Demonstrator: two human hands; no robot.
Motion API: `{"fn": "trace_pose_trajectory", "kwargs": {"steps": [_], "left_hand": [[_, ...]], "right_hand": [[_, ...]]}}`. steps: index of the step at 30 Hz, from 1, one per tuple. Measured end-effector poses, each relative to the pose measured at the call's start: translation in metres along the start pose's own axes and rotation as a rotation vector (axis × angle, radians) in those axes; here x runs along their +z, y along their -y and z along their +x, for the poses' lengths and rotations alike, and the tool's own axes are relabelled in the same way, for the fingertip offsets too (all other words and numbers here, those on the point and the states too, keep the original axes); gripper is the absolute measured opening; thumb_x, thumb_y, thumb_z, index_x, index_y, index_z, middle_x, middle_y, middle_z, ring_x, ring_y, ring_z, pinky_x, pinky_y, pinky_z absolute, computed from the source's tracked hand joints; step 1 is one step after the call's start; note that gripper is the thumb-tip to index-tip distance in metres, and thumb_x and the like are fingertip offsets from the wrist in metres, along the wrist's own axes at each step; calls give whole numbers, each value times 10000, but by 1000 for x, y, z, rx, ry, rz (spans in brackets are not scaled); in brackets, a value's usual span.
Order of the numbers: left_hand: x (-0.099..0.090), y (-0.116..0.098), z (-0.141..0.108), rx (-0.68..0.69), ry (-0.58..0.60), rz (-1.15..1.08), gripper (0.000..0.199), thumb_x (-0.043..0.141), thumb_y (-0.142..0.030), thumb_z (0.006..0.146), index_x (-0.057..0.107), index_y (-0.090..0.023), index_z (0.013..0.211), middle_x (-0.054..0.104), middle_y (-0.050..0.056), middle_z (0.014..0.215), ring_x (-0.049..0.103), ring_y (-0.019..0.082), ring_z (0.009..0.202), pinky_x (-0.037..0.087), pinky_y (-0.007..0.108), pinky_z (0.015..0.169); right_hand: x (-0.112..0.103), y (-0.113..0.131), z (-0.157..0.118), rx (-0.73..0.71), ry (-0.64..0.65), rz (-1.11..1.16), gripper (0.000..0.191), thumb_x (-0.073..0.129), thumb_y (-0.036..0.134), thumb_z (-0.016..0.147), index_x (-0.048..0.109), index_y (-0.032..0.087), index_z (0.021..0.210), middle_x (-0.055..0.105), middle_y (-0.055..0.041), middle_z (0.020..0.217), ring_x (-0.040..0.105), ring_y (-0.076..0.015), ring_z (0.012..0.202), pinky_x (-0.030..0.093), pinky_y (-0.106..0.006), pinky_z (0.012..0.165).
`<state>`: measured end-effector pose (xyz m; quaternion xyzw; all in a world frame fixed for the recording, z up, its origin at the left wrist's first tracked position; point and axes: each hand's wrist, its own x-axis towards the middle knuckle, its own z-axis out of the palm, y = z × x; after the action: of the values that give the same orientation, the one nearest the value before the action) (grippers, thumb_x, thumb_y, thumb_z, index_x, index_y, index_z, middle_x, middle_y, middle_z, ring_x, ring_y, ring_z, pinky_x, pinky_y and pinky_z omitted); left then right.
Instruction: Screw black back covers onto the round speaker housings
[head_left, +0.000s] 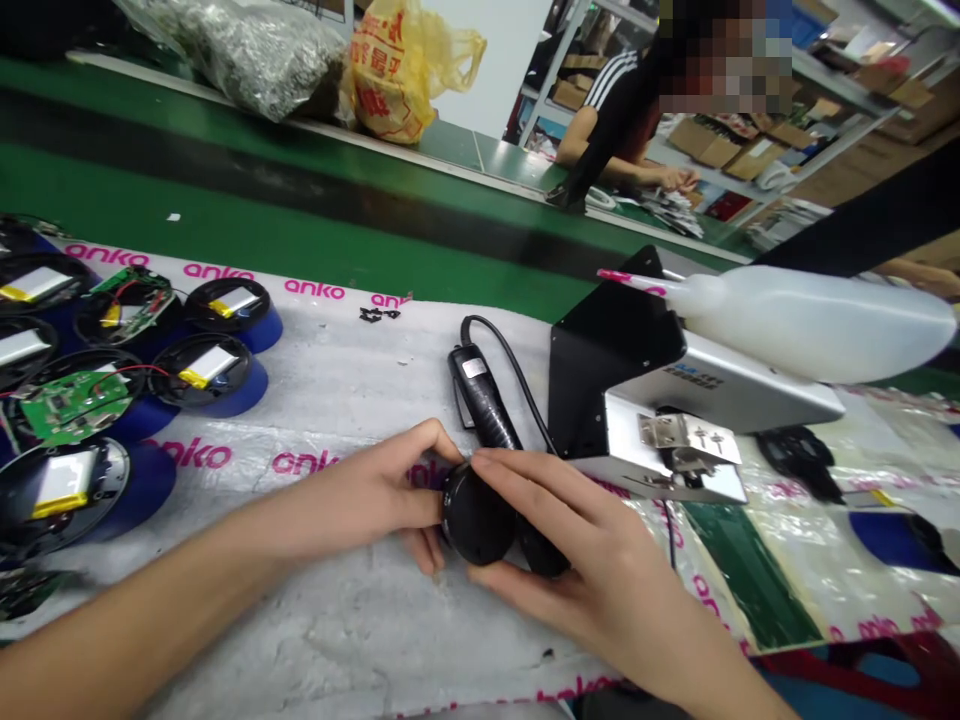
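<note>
Over the mat (352, 630), left hand (390, 485) and right hand (592, 530) grip a disc (480, 522), likely steadying it; a tool (489, 402) lies alongside.

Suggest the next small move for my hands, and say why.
Perhaps ease the round black part slightly left: your left hand and right hand hold it close beside the long black cylindrical tool, which the right hand partly covers.

White sheeting (360, 640) on green bench (450, 280)
</note>
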<state>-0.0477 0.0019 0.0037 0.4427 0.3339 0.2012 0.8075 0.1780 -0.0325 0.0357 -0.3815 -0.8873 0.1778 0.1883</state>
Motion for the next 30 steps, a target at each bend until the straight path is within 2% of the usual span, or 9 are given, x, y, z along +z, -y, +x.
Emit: {"fn": "trace_pose_trajectory", "kwargs": {"steps": [2, 5, 9, 13, 20, 24, 27, 29, 30], "left_hand": [[-11, -2, -1, -27, 100, -63, 272, 635, -260, 888, 500, -199, 1116, 716, 24, 836, 717, 157, 714, 581, 327, 745], [-20, -3, -2, -65, 157, -138, 341, 665, -218, 852, 507, -190, 1153, 718, 20, 775, 724, 162, 707, 569, 348, 785], [-21, -1, -2, -68, 148, -170, 322, 653, -164, 851, 511, -198, 1138, 709, 8, 715, 718, 160, 677, 562, 344, 773], [-18, 1, -1, -68, 137, -196, 312, 632, -118, 847, 518, -192, 1128, 708, 14, 743, 711, 152, 658, 563, 342, 765], [-17, 0, 2, -100, 141, -211, 333, 564, -36, 841, 506, -187, 1132, 701, 10, 754, 697, 132, 636, 560, 349, 775], [-19, 1, 1, -87, 169, -196, 414, 622, -20, 785, 478, -203, 1128, 680, -24, 738, 677, 124, 663, 541, 348, 801], [-16, 1, -2, -17, 196, -90, 483, 740, -82, 733, 473, -214, 1113, 638, -55, 697, 655, 140, 691, 528, 300, 731], [-8, 1, -4, 21, 137, 30, 466, 792, -208, 740, 480, -227, 1086, 618, -57, 690, 646, 154, 659, 515, 266, 628], [-2, 1, -5, 37, 71, 89, 426, 786, -280, 761, 491, -234, 1065, 618, -52, 704, 646, 157, 634, 508, 253, 579]], "right_hand": [[-1, -1, 2, -11, 33, -12, 537, 651, 336, 938, 457, 231, 1427, 548, -61, 1386, 568, -148, 1246, 501, -242, 1060], [-1, -2, 4, 1, 56, -60, 527, 647, 356, 938, 473, 238, 1422, 562, -59, 1366, 593, -146, 1218, 516, -225, 1039], [0, 0, 3, 13, 62, -121, 529, 636, 347, 944, 469, 231, 1432, 558, -71, 1375, 614, -147, 1200, 522, -217, 1031], [0, 3, 3, -11, 45, -176, 485, 633, 287, 946, 499, 180, 1399, 577, -104, 1361, 620, -164, 1208, 521, -238, 1045], [-3, 3, 4, -16, 102, -204, 465, 606, 315, 963, 493, 188, 1396, 595, -91, 1369, 662, -157, 1160, 541, -221, 1016], [-5, 5, 5, -14, 134, -285, 471, 594, 312, 970, 479, 187, 1409, 608, -80, 1361, 658, -157, 1163, 549, -225, 1014], [-5, 5, 6, -50, 89, -333, 446, 603, 347, 962, 514, 189, 1369, 643, -78, 1300, 608, -211, 1220, 576, -332, 1017], [-3, 4, 6, -82, 61, -358, 453, 621, 378, 946, 531, 188, 1347, 638, -97, 1286, 528, -266, 1294, 580, -430, 1013], [-2, 3, 5, -83, 57, -362, 469, 628, 385, 940, 526, 193, 1355, 613, -110, 1314, 483, -288, 1332, 577, -469, 1009]]}}
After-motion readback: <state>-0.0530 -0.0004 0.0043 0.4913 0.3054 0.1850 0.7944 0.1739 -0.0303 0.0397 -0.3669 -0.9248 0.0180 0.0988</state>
